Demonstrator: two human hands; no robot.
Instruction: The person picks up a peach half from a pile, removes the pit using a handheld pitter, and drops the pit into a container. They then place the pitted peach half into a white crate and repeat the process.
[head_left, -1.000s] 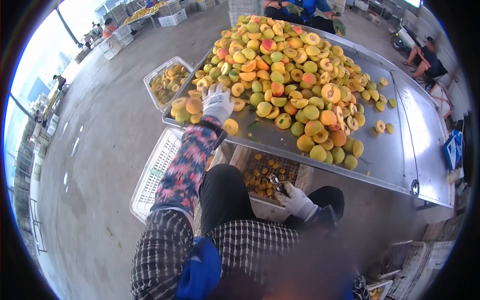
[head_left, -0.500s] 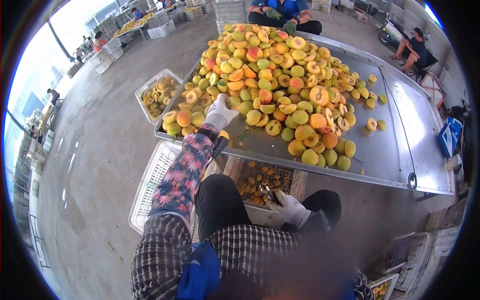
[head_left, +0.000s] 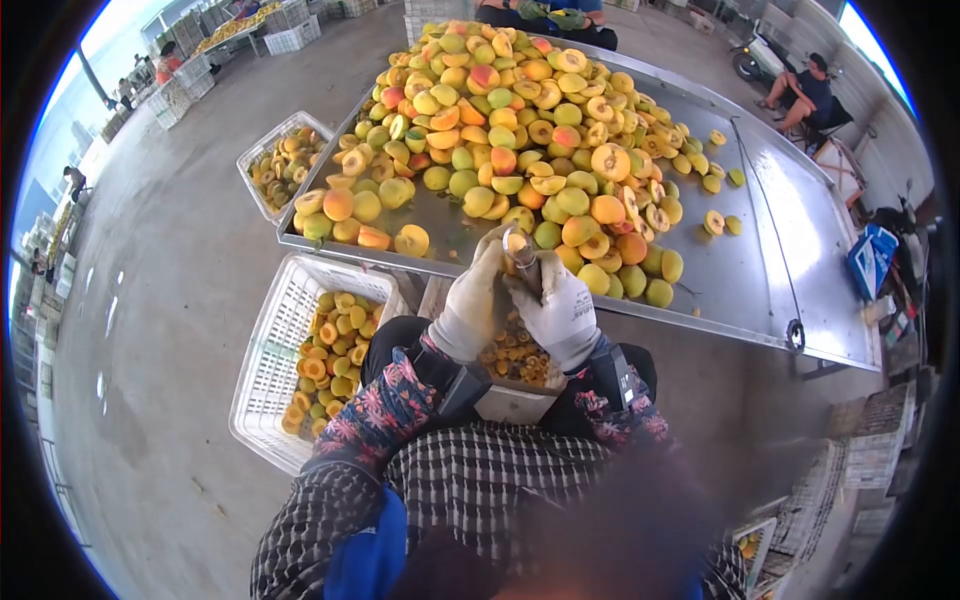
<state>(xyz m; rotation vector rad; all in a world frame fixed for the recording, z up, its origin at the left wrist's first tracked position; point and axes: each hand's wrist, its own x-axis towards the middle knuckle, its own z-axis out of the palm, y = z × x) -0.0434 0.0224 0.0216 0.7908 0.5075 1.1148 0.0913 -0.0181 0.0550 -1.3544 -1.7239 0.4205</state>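
Note:
Both of my gloved hands meet above my lap at the near edge of the metal table. My left hand (head_left: 474,308) is closed around a peach half (head_left: 516,242), mostly hidden by the glove. In my right hand (head_left: 562,312) is a pitting tool (head_left: 526,266) with a looped metal end, which touches the fruit. Just beyond, a heap of cut yellow peaches (head_left: 540,130) covers much of the metal table (head_left: 745,235). Under my hands a crate (head_left: 515,400) holds small brown-orange pieces, probably pits.
At my left stands a white plastic basket (head_left: 268,350) partly filled with peach halves. Another white crate (head_left: 262,190) of fruit sits beyond it. Across the table is a person with gloved hands (head_left: 550,15). A thin cord (head_left: 770,230) crosses the tabletop at right.
My left hand has come back from the heap to my right hand, now with a peach half. My right hand has risen with the pitting tool. The view has shifted, showing the left basket's fruit.

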